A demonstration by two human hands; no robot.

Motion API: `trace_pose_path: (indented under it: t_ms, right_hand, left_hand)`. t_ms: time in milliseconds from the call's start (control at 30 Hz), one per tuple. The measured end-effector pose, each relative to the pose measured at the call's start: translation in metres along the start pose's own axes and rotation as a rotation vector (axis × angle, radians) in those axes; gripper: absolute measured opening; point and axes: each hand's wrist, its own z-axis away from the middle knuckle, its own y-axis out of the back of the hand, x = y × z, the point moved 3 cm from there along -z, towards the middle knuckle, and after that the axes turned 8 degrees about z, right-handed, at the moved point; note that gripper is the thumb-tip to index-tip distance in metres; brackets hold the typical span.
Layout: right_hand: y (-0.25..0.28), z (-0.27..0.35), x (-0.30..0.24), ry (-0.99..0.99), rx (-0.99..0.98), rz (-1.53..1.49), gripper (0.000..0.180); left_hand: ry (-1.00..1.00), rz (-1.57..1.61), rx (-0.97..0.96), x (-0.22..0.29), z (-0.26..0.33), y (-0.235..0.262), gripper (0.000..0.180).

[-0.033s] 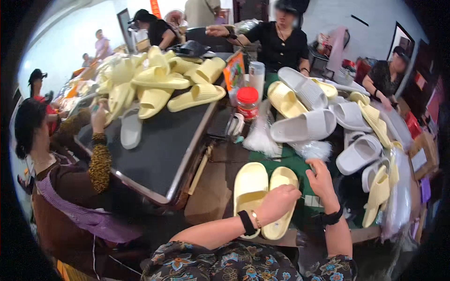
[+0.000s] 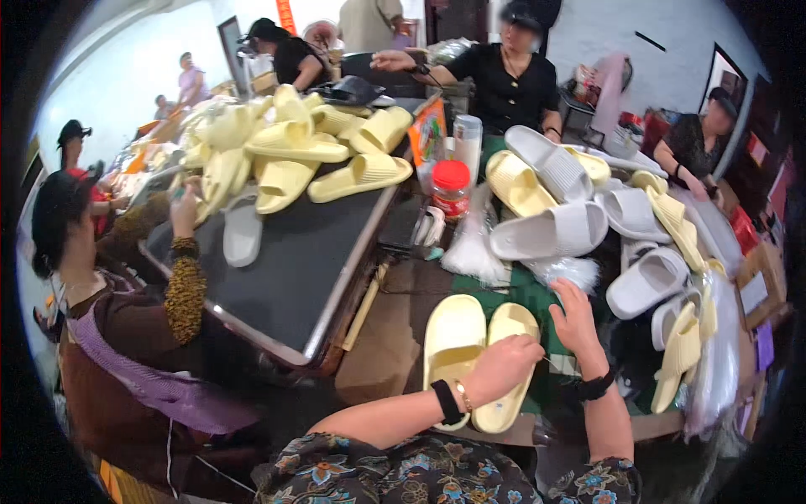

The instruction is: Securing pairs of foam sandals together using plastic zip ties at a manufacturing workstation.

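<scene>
A pair of pale yellow slippers [image 2: 454, 349] lies side by side on the green mat [image 2: 525, 290] right in front of me. My left hand [image 2: 502, 368], with a black band and a bracelet at the wrist, rests on the right slipper of the pair, its fingers curled down on it. A thin thread-like line runs from that hand toward my right hand [image 2: 576, 317]. My right hand hovers just right of the pair with its fingers apart. A black watch sits on its wrist.
White slippers [image 2: 550, 231] and more yellow ones [image 2: 682, 353] are heaped to the right. A black table [image 2: 285, 260] on the left bears a pile of yellow slippers [image 2: 290, 143]. A red-lidded jar [image 2: 452, 189] stands between. A person in brown [image 2: 126, 336] sits left; others sit across.
</scene>
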Motion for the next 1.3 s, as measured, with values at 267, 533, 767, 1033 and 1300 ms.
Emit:
trace_pose_path:
  t_ms: [267,533,767,1033,1300]
  right_hand:
    - [-0.06,-0.028,0.033,0.03,-0.237,0.305,0.046]
    - [-0.061,-0.035,0.039,0.038,-0.16,0.29,0.05]
    - [-0.039,-0.028,0.038,0.033,-0.093,0.265,0.048]
    - [0.016,0.044,-0.07,-0.149,-0.503,-0.523,0.027]
    - [-0.004,0.108,-0.07,-0.033,-0.586,-0.296,0.019]
  left_hand:
    - [0.107,0.031,-0.042,0.003,0.01,0.007,0.011]
    - [0.115,0.451,-0.324,0.057,0.03,0.014,0.013]
    - [0.419,0.771,-0.42,0.063,0.035,0.053,0.01]
    - [0.797,0.928,0.266,0.013,0.065,0.091,0.015]
    - [0.695,1.101,0.227,0.002,0.053,0.088,0.02]
